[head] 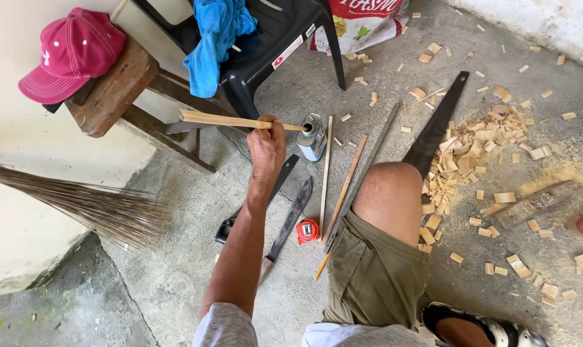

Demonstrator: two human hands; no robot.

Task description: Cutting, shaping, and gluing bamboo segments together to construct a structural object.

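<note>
Above the concrete floor (195, 212), left hand (267, 145) fingers grip a flat wooden stick (230, 120), its tip at three o'clock inside a small metal can (312, 136).

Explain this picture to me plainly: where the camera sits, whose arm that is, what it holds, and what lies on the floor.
There is one picture, taken by a camera worn on a person's head, looking down at a concrete floor. There is no machine here, only bare hands. The left hand grips a wooden stick, its tip at the open top of a small can. The right hand is out of view; a bent knee fills the middle. On the floor lie two dark knives, thin wooden slats, a red tape measure, a handsaw and many wood chips. Nearby are a broom and a red cap on a wooden stool.
</note>
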